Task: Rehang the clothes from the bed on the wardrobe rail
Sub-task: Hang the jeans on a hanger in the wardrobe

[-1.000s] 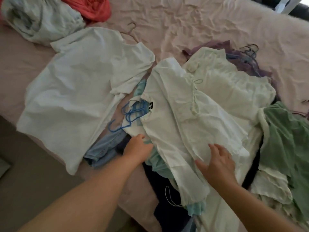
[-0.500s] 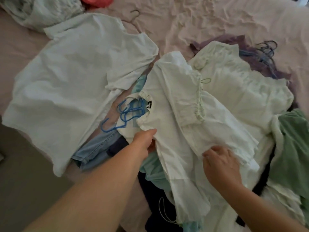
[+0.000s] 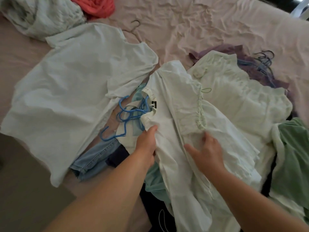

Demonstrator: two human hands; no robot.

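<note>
Early stage: clothes pile (image 3: 234, 106) on bed (image 3: 217, 22), nothing hung. Left hand (image 3: 147, 144) pinching white top (image 3: 175, 114); right hand (image 3: 209, 151) spread flat on it.

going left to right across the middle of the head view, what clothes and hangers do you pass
flat white shirt → blue hangers → white top with the black label → pale cream top → green garment

Crumpled matt cloth shirt (image 3: 177, 118); glossy blue plastic hangers (image 3: 124, 113).
</note>
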